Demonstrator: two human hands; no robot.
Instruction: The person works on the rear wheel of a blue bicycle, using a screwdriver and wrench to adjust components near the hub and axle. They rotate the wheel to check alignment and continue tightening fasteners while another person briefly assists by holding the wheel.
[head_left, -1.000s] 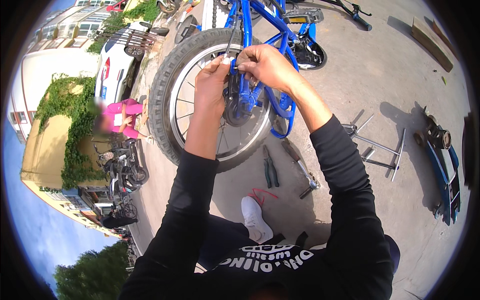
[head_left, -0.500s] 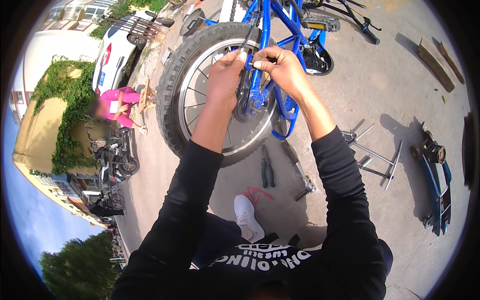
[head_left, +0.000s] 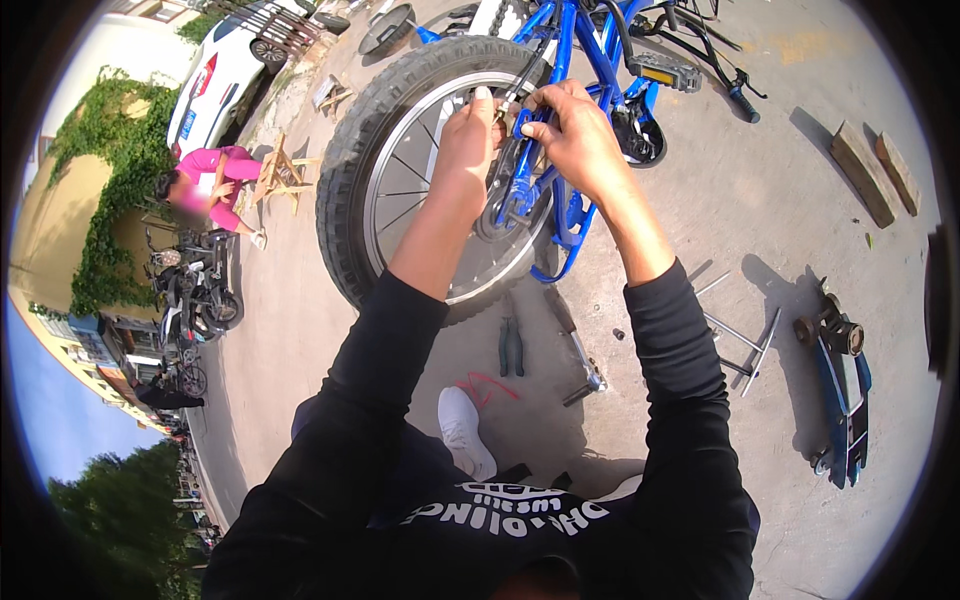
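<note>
A blue bicycle frame [head_left: 566,50] lies in front of me with its knobby-tyred wheel [head_left: 345,150] to the left. At the tubes beside the hub, my left hand [head_left: 466,145] is closed with its thumb raised, its fingers at the lower end of a thin black cable [head_left: 527,72] with a silvery end piece. Close by, my right hand [head_left: 580,138] makes a pinch at a small blue bracket [head_left: 521,122] on the frame. Whatever lies between its fingertips is too small to make out. The fingertips of both hands nearly meet.
Pliers [head_left: 511,346] and a ratchet wrench [head_left: 587,366] lie on the ground near my white shoe [head_left: 462,425], beside a red strip [head_left: 490,386]. Rightward are a metal stand [head_left: 745,345], a blue wheeled jack [head_left: 845,390] and wood blocks [head_left: 865,175]. A person in pink [head_left: 210,185] sits far left.
The view has shifted, so the ground tools appear farther left and the bicycle slightly right. My left thumb now points up beside the cable; my right hand stays at the blue bracket.
</note>
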